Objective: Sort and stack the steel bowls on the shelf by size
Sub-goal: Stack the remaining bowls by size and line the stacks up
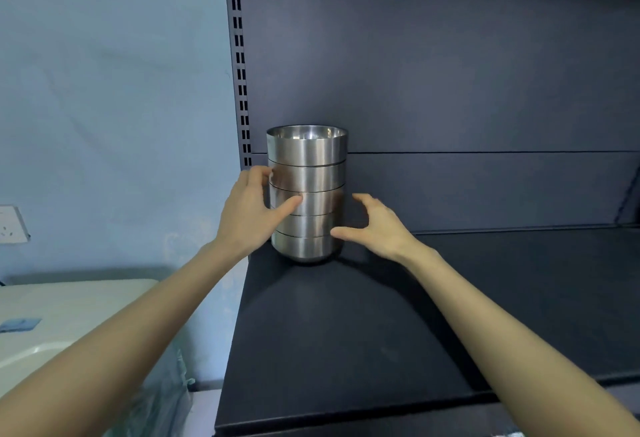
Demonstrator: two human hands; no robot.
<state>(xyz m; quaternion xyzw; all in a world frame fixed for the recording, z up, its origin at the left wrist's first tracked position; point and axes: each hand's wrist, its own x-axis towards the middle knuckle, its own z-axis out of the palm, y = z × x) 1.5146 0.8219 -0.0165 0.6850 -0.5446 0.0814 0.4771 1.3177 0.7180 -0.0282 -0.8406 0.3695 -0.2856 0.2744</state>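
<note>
**One steel stack at the shelf's back left, both hands at it**

Head view. One stack of round brushed-steel bowls (307, 194) stands upright on a matte black metal shelf board (346, 332). It sits far back at the board's left end, close to the dark back panel (450, 55) and just right of the one slotted grey upright (239, 55). The bowls are nested mouth up.

Count: five broad bands down the side, parted by thin dark seams, plus a narrow extra lip just under the top band. Five bowls for certain; a sixth is possible but cannot be told. Walls are near straight and all bands are much the same width. The bottom bowl rounds in to a small base. The finish is satin with vertical streaks of glare, and the inside of the top bowl shows shiny.

Hands: two, bare, forearms bare.
- Left hand (254, 208) grips the stack's left side at mid-height. The thumb lies across the front on the third band and the fingers curl round the left wall.
- Right hand (379, 225) is spread wide in a C shape at the stack's lower right. The thumb tip is near the seam above the bottom band, touching or just off, cannot tell. The other fingers are clear of the steel and hold nothing.

Surroundings:
- One pale blue plastered wall (104, 90), scuffed, at left.
- One white wall socket (12, 225) on that wall.
- One cream-white smooth plastic casing (69, 315) below, with a small blue patch (19, 324) on it.
</note>
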